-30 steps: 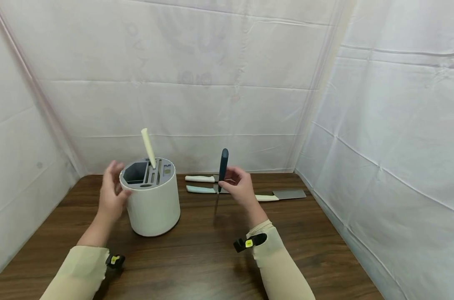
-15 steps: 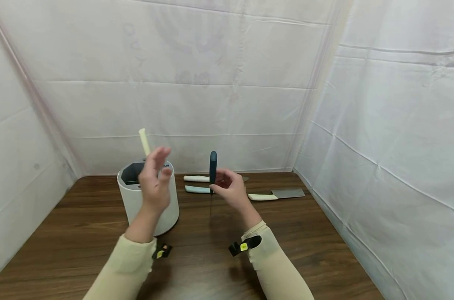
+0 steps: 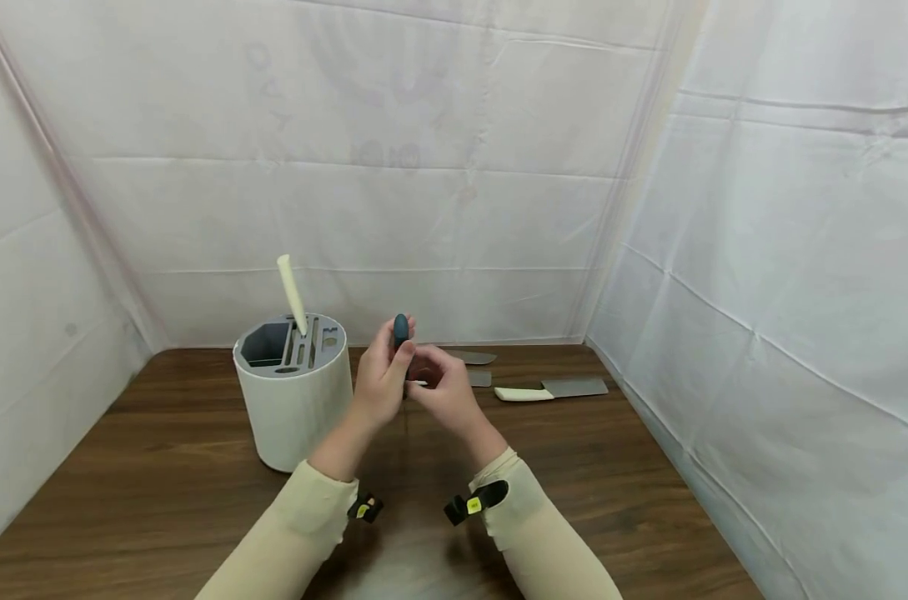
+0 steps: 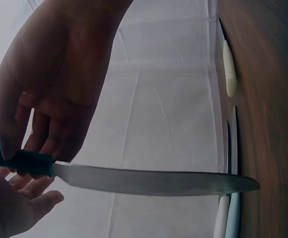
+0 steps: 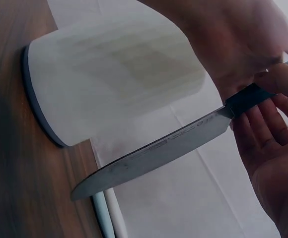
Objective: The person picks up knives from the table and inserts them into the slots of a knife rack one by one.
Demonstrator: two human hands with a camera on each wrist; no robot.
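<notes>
Nearest the viewer, two cream sleeves reach forward over the dark wooden tabletop (image 3: 161, 467), each wrist carrying a small black strap with a yellow tag. The hands meet above the middle of the tabletop, just right of the knife block. The left hand (image 3: 379, 383) has its fingers curled round the dark handle of a knife (image 3: 401, 333), which stands upright with the butt of the handle poking out above the fingers; in the left wrist view the thumb and fingers pinch the handle where it meets the blade (image 4: 149, 181), and the blade's tip reaches down to the wood. The right hand (image 3: 440, 398) sits close against the same handle from the other side, its fingers loosely spread and relaxed about it; whether they touch the handle I cannot tell. In the right wrist view the blade (image 5: 154, 156) slants down toward the tabletop in front of the block. To the left stands the white round knife block (image 3: 294, 408), with a grey slotted top and one cream-handled knife (image 3: 293, 293) leaning out of a slot. Beyond the hands, more knives lie flat on the tabletop: a cleaver with a cream handle (image 3: 551, 389) to the right, and two blades (image 3: 474, 358) partly hidden behind the hands. White sheeting (image 3: 454, 167) closes in the back and sides
</notes>
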